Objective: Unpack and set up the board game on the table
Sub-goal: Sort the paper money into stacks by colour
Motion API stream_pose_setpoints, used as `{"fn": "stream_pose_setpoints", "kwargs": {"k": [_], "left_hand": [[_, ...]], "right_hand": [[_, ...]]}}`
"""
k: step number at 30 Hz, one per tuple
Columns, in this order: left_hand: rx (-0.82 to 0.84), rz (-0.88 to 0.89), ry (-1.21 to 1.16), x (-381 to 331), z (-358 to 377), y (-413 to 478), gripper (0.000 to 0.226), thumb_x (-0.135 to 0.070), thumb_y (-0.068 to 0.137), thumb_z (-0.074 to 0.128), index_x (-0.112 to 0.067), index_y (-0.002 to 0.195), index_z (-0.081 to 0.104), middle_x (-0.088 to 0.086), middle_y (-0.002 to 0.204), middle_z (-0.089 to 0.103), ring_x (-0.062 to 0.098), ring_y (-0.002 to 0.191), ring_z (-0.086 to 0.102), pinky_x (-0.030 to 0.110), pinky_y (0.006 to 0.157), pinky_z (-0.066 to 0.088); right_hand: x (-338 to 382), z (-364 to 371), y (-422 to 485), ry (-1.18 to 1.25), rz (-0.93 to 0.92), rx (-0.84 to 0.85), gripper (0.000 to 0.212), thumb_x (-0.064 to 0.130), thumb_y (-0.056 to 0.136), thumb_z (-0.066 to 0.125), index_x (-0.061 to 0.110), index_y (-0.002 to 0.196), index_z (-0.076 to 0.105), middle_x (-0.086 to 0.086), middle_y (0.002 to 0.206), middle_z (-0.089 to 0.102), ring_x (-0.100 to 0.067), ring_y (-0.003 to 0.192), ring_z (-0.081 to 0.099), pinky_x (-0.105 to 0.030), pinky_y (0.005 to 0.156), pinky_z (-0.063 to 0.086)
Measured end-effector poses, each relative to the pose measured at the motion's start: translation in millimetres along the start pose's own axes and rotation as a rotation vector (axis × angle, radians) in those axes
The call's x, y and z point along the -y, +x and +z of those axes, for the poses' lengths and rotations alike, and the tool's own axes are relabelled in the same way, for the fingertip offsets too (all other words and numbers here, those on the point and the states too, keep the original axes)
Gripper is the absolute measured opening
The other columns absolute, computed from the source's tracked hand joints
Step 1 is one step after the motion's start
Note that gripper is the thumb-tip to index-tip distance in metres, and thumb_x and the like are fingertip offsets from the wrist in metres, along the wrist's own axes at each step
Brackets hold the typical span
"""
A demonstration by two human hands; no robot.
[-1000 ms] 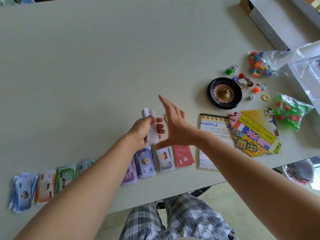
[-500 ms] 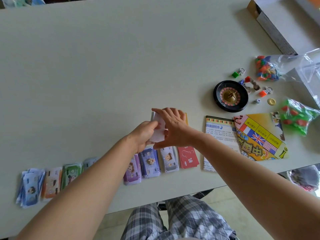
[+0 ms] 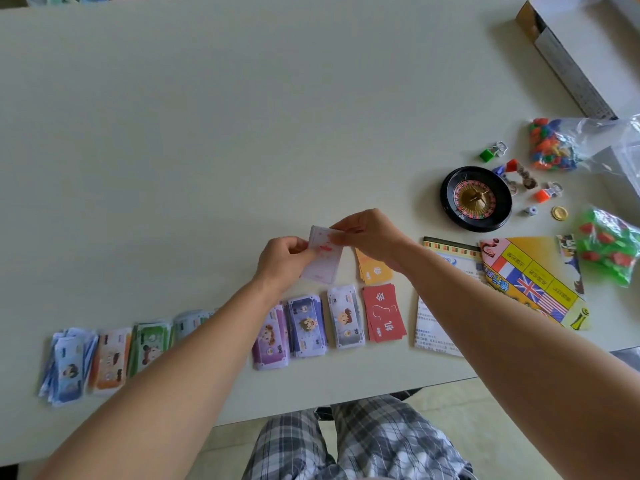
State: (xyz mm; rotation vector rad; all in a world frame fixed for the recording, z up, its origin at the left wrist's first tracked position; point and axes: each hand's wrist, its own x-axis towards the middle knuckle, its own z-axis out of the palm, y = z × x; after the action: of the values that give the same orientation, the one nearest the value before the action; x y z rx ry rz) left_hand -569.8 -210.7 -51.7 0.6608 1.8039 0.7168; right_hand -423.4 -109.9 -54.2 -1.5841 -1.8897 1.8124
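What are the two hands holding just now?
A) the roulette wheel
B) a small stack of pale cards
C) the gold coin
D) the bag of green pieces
B: the left hand and the right hand both pinch the stack of pale cards, while the roulette wheel sits apart from both hands on the table.

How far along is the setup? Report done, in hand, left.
Done: banknote stacks lined along the near edge, red cards and orange cards laid down, roulette wheel out. In hand: left hand and right hand hold a white card stack. Left: the board lies folded; coloured pieces and green pieces sit in bags.
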Motion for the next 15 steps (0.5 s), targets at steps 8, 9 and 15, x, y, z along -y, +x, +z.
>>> {"fn": "stream_pose_setpoints", "kwargs": {"k": [8, 9, 15], "left_hand": [[-0.201, -0.077, -0.033, 5, 29, 17, 0.023, -0.021, 0.08, 0.078, -0.009, 0.099, 0.074, 0.009, 0.097, 0.074, 0.023, 0.081, 0.071, 0.039, 0.081, 0.058], [-0.223, -0.069, 0.015, 6, 31, 19, 0.022, -0.022, 0.079, 0.078, -0.01, 0.097, 0.074, 0.008, 0.096, 0.075, 0.024, 0.082, 0.071, 0.039, 0.081, 0.058], [-0.36, 0.094, 0.43, 5, 37, 13, 0.021, -0.027, 0.083, 0.073, -0.012, 0.093, 0.063, 0.004, 0.092, 0.071, 0.025, 0.086, 0.064, 0.025, 0.065, 0.035]], "right_hand": [[-4, 6, 12, -0.362, -0.13, -0.269, 0.027, 0.011, 0.074, 0.076, 0.017, 0.1, 0.071, -0.001, 0.09, 0.071, -0.017, 0.081, 0.065, -0.03, 0.075, 0.053], [-7, 9, 12, -0.413, -0.142, -0.287, 0.025, 0.01, 0.074, 0.074, 0.017, 0.098, 0.071, -0.002, 0.09, 0.072, -0.019, 0.08, 0.065, -0.032, 0.073, 0.053], [-16, 26, 12, -0.58, -0.167, -0.336, 0.021, 0.01, 0.077, 0.064, 0.017, 0.096, 0.068, -0.004, 0.096, 0.067, -0.025, 0.08, 0.061, -0.032, 0.067, 0.048]]}}
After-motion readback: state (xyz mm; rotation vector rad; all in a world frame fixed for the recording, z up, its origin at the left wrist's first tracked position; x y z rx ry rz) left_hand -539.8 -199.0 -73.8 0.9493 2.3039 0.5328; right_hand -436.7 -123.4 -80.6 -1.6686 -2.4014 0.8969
